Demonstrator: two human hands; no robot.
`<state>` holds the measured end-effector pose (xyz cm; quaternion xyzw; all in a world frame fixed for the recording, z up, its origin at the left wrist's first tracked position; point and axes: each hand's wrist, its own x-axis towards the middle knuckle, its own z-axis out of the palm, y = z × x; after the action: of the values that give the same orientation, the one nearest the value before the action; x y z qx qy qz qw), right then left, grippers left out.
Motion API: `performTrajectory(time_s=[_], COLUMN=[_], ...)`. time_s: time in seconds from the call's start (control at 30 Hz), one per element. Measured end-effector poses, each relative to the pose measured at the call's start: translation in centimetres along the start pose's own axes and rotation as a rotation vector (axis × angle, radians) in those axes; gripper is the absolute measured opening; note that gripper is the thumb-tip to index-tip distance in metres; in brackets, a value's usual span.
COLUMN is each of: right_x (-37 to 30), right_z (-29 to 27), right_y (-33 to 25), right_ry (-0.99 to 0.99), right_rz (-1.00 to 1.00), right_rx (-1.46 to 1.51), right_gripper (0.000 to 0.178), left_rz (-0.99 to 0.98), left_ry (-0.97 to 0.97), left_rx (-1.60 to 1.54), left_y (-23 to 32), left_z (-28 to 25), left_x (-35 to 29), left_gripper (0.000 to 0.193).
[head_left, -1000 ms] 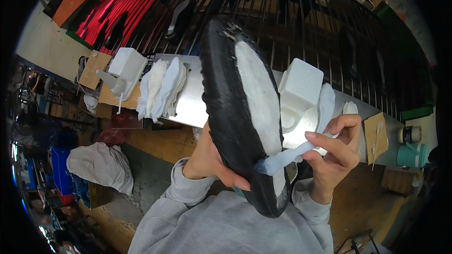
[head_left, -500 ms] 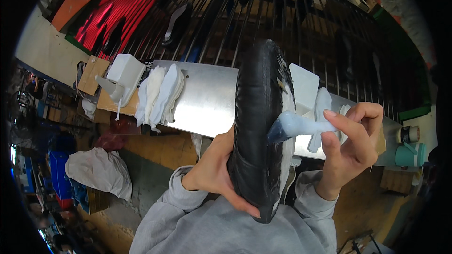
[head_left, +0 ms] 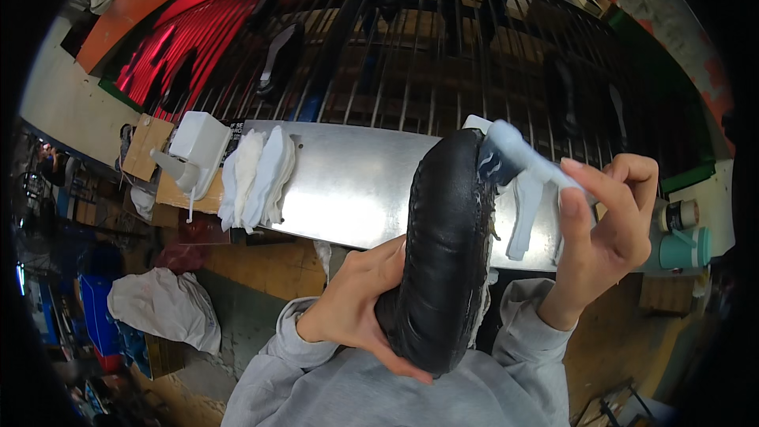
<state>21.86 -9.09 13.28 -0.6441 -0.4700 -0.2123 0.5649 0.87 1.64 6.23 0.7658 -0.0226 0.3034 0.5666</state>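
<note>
A black leather shoe upper point(head_left: 447, 245) stands on end in front of me, its stitched edge turned to the right. My left hand point(head_left: 360, 296) grips it from the left, with the thumb along its lower end. Between thumb and fingers of my right hand point(head_left: 605, 225) is a glue brush point(head_left: 522, 154) with a pale, coated handle. Its dark, wet bristles touch the far end of the shoe's edge. The underside is mostly turned away from view.
A metal shelf point(head_left: 348, 182) holds pale insole-shaped pieces point(head_left: 269, 174) and a white glue pot point(head_left: 198, 146). Beyond it, several shoes lie on a conveyor of bars point(head_left: 379, 71). A teal jug point(head_left: 684, 249) stands at right, a white sack point(head_left: 166, 308) at left.
The brush has moved from the middle of the shoe's edge up to its far end. The shoe has tipped and turned, so its black side shows more and the whitish underside less.
</note>
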Motion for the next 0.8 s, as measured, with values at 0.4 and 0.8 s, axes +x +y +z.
performTrajectory(time_s=[0.4, 0.8], right_x=[-0.9, -0.5], right_z=[-0.3, -0.6], right_y=[1.4, 2.4], right_ry=[-0.168, -0.293], right_rz=[-0.026, -0.213], right_rx=[0.324, 0.399], right_gripper=[0.047, 0.050], left_rz=[-0.062, -0.018], left_ry=[-0.018, 0.020], left_rx=[-0.101, -0.231], left_y=[0.8, 0.2], left_z=[-0.2, -0.1], left_x=[0.1, 0.0], left_gripper=[0.134, 0.158])
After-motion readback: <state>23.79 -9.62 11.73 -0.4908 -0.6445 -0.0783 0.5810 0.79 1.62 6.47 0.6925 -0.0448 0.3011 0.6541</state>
